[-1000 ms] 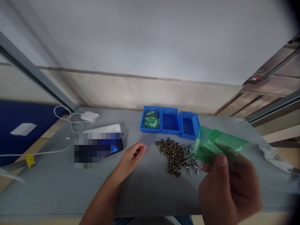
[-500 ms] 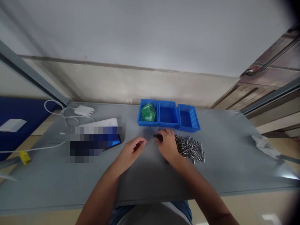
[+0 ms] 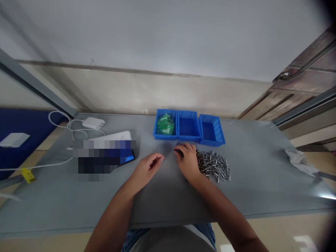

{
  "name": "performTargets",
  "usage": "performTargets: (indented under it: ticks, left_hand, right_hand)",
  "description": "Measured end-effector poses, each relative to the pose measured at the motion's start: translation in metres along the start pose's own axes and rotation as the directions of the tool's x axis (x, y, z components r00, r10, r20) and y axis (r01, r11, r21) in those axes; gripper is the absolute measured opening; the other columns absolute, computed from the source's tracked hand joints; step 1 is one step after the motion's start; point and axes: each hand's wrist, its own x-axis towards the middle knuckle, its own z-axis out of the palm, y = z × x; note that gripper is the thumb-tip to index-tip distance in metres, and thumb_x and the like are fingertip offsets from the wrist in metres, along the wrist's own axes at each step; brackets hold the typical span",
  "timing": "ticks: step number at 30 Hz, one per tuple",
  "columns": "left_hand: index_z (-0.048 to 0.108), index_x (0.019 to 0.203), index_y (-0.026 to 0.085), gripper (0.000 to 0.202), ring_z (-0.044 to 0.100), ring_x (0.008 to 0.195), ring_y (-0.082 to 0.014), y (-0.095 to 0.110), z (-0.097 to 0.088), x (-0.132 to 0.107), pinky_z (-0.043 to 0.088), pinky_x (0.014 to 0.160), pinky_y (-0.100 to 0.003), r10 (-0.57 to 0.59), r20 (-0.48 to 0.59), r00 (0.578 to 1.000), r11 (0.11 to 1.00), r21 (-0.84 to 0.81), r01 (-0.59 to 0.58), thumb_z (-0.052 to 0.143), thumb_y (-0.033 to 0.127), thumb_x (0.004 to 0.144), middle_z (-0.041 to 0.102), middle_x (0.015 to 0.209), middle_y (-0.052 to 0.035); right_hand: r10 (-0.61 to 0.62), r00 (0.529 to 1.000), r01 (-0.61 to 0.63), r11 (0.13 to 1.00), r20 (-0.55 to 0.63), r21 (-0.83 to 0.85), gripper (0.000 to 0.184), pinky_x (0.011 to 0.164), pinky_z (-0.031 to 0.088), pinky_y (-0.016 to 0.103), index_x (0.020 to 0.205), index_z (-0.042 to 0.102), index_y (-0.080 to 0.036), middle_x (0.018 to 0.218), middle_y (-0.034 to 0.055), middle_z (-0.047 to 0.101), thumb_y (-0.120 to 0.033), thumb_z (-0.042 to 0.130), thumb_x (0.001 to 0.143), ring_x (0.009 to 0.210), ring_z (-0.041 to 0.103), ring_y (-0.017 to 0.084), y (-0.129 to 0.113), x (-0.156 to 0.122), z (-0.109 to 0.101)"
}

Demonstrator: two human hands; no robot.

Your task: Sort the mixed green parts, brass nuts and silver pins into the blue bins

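My right hand [image 3: 187,159] lies on the grey table [image 3: 162,196], fingers curled over a heap of dark brass screws [image 3: 200,158], most of it hidden under the palm. A pile of silver pins [image 3: 216,167] spreads just right of that hand. My left hand [image 3: 147,167] rests on the table a little to the left, fingers loosely curled with thumb near fingertips; I cannot make out anything in it. Behind the hands stand three blue bins: the left bin [image 3: 165,125] holds green parts, the middle bin [image 3: 188,126] and the right bin [image 3: 212,130] look empty.
A phone and a white box [image 3: 115,137] lie at the left, partly blurred out. A white charger [image 3: 93,122] with its cable sits at the back left. A crumpled cloth [image 3: 299,161] is near the table's right end. A wall runs behind the table.
My right hand, which held up a green bag close to the camera, has come down onto the screw heap; the bag is out of sight. The left hand has barely moved.
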Motion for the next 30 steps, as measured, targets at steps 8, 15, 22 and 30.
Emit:
performTargets:
  ticks: [8, 15, 22, 30]
  left_hand:
    - [0.054, 0.094, 0.019, 0.019, 0.05, 0.066, -0.0118, 0.0, 0.004, 0.0, 0.042, 0.061, -0.023, 0.024, -0.035, 0.999, 0.999, -0.024, -0.025, 0.043, 0.031, 0.084, 0.052, 0.073, 0.0006]
    - [0.052, 0.102, 0.02, 0.022, 0.05, 0.074, -0.0124, 0.015, 0.004, -0.003, 0.043, 0.064, -0.023, 0.176, -0.079, 0.981, 0.983, -0.041, -0.18, 0.052, 0.027, 0.081, 0.051, 0.088, -0.0034]
    - [0.056, 0.093, 0.02, 0.014, 0.048, 0.064, -0.0102, 0.01, 0.002, -0.002, 0.041, 0.059, -0.022, 0.229, -0.1, 0.968, 0.973, 0.028, -0.227, 0.05, 0.026, 0.082, 0.051, 0.081, -0.0019]
    - [0.055, 0.091, 0.019, 0.011, 0.05, 0.066, -0.0099, 0.005, 0.008, -0.001, 0.042, 0.059, -0.021, 0.22, -0.048, 0.974, 0.975, 0.047, -0.217, 0.05, 0.025, 0.083, 0.051, 0.077, -0.0003]
  right_hand:
    - [0.145, 0.963, -0.255, 0.756, 0.226, 0.603, 0.021, 0.068, 0.041, 0.028, 0.093, 0.062, -0.02, 0.087, 0.0043, 0.063, -0.028, 0.052, 0.077, 0.078, 0.056, 0.015, -0.012, -0.007, -0.022]
    - [0.009, 0.862, -0.456, 0.449, 0.507, 0.768, 0.022, 0.055, 0.035, 0.023, 0.089, 0.064, -0.019, 0.076, 0.0, 0.059, -0.034, 0.054, 0.076, 0.057, 0.043, 0.008, -0.021, -0.013, -0.024]
    - [0.036, 0.883, -0.42, 0.507, 0.468, 0.752, 0.018, 0.058, 0.037, 0.022, 0.077, 0.064, -0.017, 0.065, -0.0019, 0.055, -0.033, 0.056, 0.074, 0.059, 0.047, 0.008, -0.021, -0.015, -0.021]
    - [0.052, 0.993, -0.097, 0.886, 0.11, 0.454, 0.013, 0.058, 0.04, 0.024, 0.065, 0.062, -0.018, 0.063, 0.0009, 0.059, -0.029, 0.059, 0.072, 0.06, 0.051, 0.012, -0.024, -0.019, -0.022]
